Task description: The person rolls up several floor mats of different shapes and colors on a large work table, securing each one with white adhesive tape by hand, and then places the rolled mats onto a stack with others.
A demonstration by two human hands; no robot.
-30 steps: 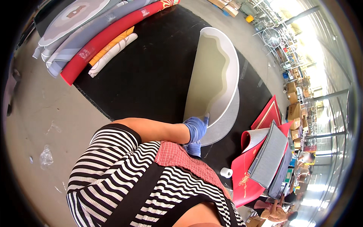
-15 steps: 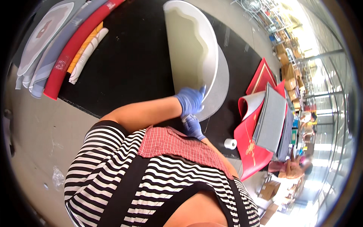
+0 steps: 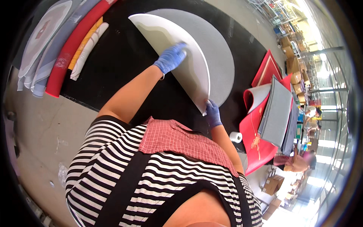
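Observation:
A round grey mat [image 3: 223,68] lies on a black surface [image 3: 121,68], with one half folded over so its pale underside [image 3: 166,36] faces up. My left hand [image 3: 172,56], in a blue glove, rests flat on that folded half near its curved edge. My right hand [image 3: 213,113], also gloved in blue, grips the near end of the fold where the two layers meet. My striped shirt and a red checked cloth fill the lower part of the view.
A stack of mats in red, grey, yellow and white [image 3: 64,45] lies along the black surface's left edge. Red and grey mats [image 3: 272,113] are piled at the right, beside a white tape roll [image 3: 235,137]. Another person [image 3: 298,160] sits farther right.
The mat's raised half has come down further over the other half. My left hand has moved from the near edge out onto the folded half, while my right hand stays at the near end.

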